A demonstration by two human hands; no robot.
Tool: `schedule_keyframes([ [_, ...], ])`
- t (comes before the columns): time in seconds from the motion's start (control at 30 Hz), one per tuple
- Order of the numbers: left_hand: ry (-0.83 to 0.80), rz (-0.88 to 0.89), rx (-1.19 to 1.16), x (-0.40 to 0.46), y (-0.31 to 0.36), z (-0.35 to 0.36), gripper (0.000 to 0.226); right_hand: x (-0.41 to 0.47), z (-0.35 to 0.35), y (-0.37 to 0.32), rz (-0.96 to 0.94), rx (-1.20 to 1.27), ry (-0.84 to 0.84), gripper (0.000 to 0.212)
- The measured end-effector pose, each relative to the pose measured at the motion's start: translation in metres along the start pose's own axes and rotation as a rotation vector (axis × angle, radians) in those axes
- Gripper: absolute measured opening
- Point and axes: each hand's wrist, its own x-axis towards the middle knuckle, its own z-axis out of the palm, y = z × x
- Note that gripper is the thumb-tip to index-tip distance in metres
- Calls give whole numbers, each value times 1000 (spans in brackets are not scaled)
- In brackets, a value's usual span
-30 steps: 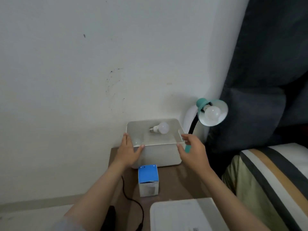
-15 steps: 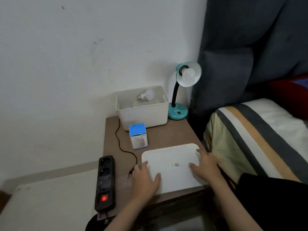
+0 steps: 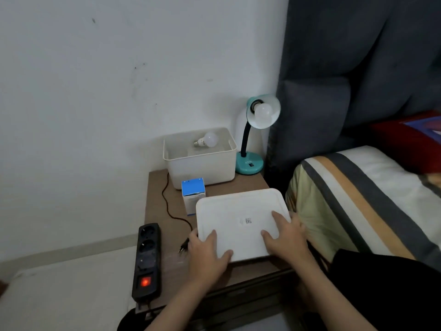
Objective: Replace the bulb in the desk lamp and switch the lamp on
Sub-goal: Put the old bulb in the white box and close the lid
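A teal desk lamp (image 3: 249, 163) stands at the back right of the brown bedside table (image 3: 159, 211), unlit, with a white bulb (image 3: 263, 111) in its shade. A second bulb (image 3: 208, 139) lies in the open white bin (image 3: 200, 159) beside the lamp. A blue and white bulb box (image 3: 192, 187) stands in front of the bin. My left hand (image 3: 207, 253) and my right hand (image 3: 285, 236) grip the near edge of the white bin lid (image 3: 238, 211), which is raised and hides the box's lower corner.
A black power strip (image 3: 146, 256) with a lit red switch lies at the table's left front edge. The lamp's dark cord (image 3: 167, 201) ends in a loose plug (image 3: 183, 246) near my left hand. A striped bed (image 3: 358, 199) and dark headboard (image 3: 346, 80) lie to the right.
My hands left the bin and came back to the lid at the table's front. They now hold the lid, lifted off the table and moved up toward the bulb box.
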Motion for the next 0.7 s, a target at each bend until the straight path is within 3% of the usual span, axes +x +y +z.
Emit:
schedule_keyframes([
  [0.13, 68, 84, -40, 23, 13, -31, 65, 25, -27, -28, -103, -26, 114, 69],
  [0.3, 130, 70, -59, 81, 15, -82, 60, 69, -45, -91, -226, -108, 176, 66],
  [0.7, 164, -37, -47, 236, 14, -138, 50, 225, -18, -187, -301, -139, -8, 67],
])
